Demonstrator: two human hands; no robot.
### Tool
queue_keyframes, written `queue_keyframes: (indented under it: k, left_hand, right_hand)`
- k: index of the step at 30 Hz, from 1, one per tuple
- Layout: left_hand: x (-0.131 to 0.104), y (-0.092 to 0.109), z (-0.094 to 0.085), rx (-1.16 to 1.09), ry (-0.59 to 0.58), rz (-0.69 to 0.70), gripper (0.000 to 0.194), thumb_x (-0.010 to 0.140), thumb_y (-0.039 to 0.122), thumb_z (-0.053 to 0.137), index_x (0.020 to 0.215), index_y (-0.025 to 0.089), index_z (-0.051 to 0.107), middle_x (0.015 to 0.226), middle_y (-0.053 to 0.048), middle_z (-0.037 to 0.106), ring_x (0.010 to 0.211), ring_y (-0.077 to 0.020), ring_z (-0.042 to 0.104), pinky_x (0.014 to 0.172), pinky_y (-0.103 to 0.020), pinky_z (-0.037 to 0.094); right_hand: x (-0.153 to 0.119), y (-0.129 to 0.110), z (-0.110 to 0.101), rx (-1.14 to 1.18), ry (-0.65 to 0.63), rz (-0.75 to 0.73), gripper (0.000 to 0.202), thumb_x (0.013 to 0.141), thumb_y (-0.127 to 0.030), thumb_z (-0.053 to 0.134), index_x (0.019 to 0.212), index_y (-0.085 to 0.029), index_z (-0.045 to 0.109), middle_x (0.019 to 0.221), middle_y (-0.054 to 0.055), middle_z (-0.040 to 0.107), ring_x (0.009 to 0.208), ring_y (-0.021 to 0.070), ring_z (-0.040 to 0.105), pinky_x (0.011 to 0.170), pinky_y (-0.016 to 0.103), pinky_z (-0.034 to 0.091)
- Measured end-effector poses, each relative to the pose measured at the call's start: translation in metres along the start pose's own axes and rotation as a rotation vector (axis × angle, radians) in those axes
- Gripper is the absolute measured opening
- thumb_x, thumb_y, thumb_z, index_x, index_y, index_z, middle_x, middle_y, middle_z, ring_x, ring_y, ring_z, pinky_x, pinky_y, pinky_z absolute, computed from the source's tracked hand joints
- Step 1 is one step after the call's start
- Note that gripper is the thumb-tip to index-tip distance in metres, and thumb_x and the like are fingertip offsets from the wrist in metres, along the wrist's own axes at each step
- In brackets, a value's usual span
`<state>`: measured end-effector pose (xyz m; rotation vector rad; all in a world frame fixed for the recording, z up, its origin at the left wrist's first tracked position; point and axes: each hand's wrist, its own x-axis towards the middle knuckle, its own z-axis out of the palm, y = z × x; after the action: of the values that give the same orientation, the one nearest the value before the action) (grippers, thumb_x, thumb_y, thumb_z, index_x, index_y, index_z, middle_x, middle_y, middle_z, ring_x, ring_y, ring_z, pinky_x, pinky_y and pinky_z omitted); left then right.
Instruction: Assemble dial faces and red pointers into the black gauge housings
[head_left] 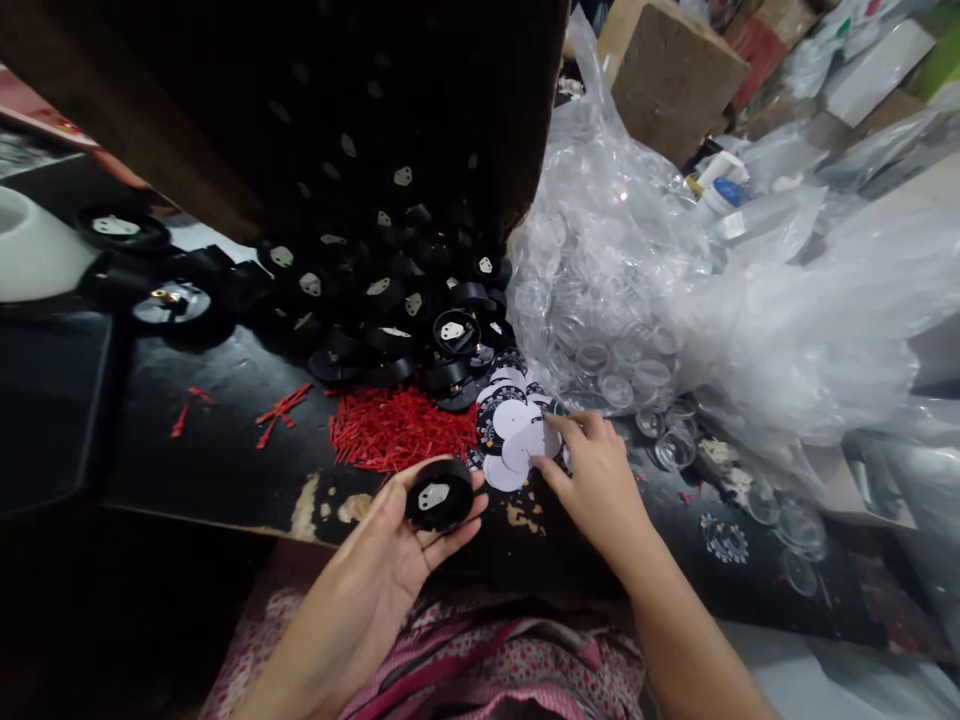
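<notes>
My left hand (401, 550) is wrapped around a round black gauge housing (448, 505), its hollow side facing up with a pale plate inside. At the pile's right edge, my right hand (596, 480) has thumb and forefinger on a white-backed dial disc (538, 440). Beneath that disc lie more round dials (510, 418), some white side up, some showing black printed faces. Just left of them is a heap of red pointers (397, 428). The tips of my other right fingers are partly hidden.
Behind the pointers, many black housings (390, 300) spill from a large dark box (315, 110). A plastic bag (600, 250) of clear round covers stands at the right. Loose clear covers (675, 445) and a few loose pointers (283, 408) lie on the black table (202, 440).
</notes>
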<state>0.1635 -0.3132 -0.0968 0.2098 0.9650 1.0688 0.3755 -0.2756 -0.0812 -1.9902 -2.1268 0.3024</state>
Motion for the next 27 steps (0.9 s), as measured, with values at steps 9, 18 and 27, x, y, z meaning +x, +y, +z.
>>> queue_keyframes:
  k: [9,18,27]
  left_hand:
    - [0.003,0.001,0.011,-0.119,-0.064,-0.135,0.035,0.095,0.045,0.053,0.121,0.024,0.062,0.127,-0.012,0.069,0.113,-0.0304,0.067,0.091,-0.043,0.058]
    - [-0.003,-0.009,0.015,-0.098,-0.011,0.112,0.028,0.09,0.04,0.063,0.111,0.022,0.071,0.115,-0.008,0.075,0.116,-0.0233,0.066,0.095,-0.032,0.056]
    - [-0.003,-0.017,0.021,0.075,0.015,0.054,0.033,0.082,0.043,0.073,0.113,0.031,0.074,0.13,-0.002,0.069,0.127,-0.0275,0.057,0.104,-0.034,0.051]
  right_hand:
    - [-0.015,-0.015,0.0,0.542,-0.071,-0.105,0.011,0.093,-0.015,0.054,0.095,-0.02,0.063,0.091,0.004,0.067,0.085,0.0191,0.063,0.079,0.033,0.05]
    - [-0.023,-0.031,0.006,0.815,-0.043,-0.035,0.023,0.09,-0.017,0.061,0.111,-0.024,0.064,0.094,0.002,0.067,0.081,0.0157,0.062,0.076,0.03,0.051]
    - [-0.021,-0.047,-0.004,0.91,-0.008,0.037,0.01,0.092,-0.022,0.06,0.097,-0.024,0.069,0.091,0.001,0.069,0.084,0.0156,0.065,0.076,0.029,0.05]
